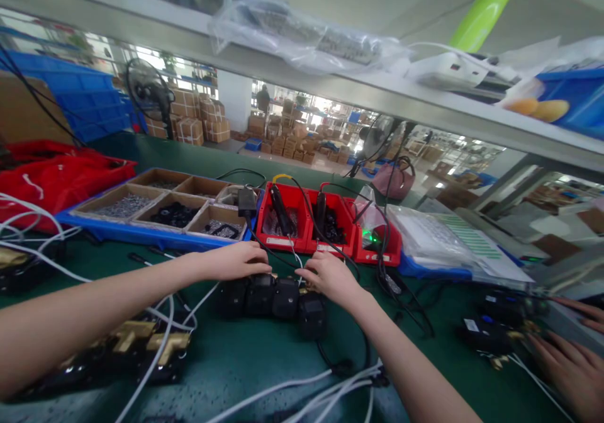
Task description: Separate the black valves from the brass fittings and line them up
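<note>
A row of several black box-shaped units (285,297) stands on the green bench in front of me, with bits of brass showing behind them. My left hand (243,261) lies over the back of the row's left part, fingers bent and pressed together on a unit. At the right end, my right hand (330,278) has its fingers closed at the back of the last black unit (312,315), near its brass fitting. The fingertips of both hands are partly hidden. More black units with brass tees (165,341) lie under my left forearm, with white cables across them.
Behind the row stand red bins (285,242) with small parts and two black pen-shaped tools. A blue tray (160,239) of compartments is at left. White cables (306,388) cross the front. At right, another person's hands (561,360) touch a similar unit. A shelf (302,64) spans overhead.
</note>
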`<state>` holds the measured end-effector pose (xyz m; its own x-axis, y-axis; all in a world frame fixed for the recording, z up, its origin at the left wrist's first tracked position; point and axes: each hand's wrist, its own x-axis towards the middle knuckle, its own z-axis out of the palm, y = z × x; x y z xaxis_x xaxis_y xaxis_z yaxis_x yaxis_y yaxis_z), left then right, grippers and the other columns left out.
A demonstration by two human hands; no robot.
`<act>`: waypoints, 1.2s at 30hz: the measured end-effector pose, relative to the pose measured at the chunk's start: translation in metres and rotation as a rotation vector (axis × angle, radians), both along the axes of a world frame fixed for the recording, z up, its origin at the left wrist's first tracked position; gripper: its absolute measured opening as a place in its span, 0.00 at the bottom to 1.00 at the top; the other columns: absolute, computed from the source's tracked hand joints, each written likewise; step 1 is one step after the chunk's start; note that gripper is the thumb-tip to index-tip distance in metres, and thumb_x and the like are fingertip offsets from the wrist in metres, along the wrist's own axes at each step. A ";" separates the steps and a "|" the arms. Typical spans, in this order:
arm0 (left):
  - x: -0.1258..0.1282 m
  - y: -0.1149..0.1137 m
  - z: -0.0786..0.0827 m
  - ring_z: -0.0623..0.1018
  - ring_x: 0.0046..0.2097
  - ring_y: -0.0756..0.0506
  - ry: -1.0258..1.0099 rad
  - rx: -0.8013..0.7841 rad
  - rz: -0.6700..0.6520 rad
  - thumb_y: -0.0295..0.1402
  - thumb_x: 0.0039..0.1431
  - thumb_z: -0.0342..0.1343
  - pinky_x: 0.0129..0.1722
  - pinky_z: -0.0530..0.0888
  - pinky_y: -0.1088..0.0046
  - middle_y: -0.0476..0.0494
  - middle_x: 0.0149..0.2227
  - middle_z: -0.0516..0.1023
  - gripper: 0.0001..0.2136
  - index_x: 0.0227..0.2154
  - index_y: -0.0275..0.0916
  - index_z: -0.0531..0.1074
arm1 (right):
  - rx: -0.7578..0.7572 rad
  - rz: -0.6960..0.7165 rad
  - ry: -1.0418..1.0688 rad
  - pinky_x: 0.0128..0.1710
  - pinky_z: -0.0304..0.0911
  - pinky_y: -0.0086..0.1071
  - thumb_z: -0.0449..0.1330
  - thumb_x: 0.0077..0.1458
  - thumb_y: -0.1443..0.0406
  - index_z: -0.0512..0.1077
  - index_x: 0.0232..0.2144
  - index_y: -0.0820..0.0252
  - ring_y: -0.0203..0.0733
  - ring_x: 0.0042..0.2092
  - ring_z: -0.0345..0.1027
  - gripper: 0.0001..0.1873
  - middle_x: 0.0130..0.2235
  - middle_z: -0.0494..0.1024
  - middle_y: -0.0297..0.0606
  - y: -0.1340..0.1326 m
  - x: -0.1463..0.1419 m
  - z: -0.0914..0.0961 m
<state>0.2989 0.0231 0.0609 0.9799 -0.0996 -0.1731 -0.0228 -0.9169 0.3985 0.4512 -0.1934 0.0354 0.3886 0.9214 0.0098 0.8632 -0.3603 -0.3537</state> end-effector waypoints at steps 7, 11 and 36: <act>-0.039 -0.024 -0.011 0.70 0.57 0.32 -0.079 0.346 0.012 0.43 0.49 0.70 0.54 0.72 0.52 0.32 0.59 0.66 0.44 0.66 0.41 0.55 | 0.010 0.067 -0.104 0.52 0.67 0.49 0.75 0.42 0.53 0.60 0.64 0.55 0.57 0.53 0.66 0.50 0.54 0.71 0.45 -0.032 -0.049 0.004; -0.028 -0.026 -0.027 0.71 0.55 0.33 -0.101 0.361 0.011 0.31 0.51 0.66 0.51 0.74 0.54 0.31 0.55 0.69 0.34 0.60 0.36 0.61 | 0.033 0.006 -0.132 0.51 0.69 0.48 0.72 0.45 0.60 0.61 0.63 0.60 0.56 0.52 0.68 0.45 0.51 0.72 0.48 -0.022 -0.048 -0.016; -0.265 0.062 -0.029 0.77 0.45 0.43 -0.248 0.230 0.341 0.44 0.61 0.59 0.44 0.73 0.72 0.43 0.49 0.74 0.24 0.59 0.48 0.65 | -0.247 0.306 -0.020 0.44 0.74 0.54 0.64 0.60 0.61 0.67 0.53 0.67 0.61 0.49 0.72 0.23 0.50 0.72 0.51 0.095 -0.203 0.023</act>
<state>0.0344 0.0855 0.0321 0.9644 0.2485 0.0905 0.2261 -0.9522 0.2055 0.2483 -0.0985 0.0582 0.0979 0.9702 -0.2217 0.9497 -0.1577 -0.2706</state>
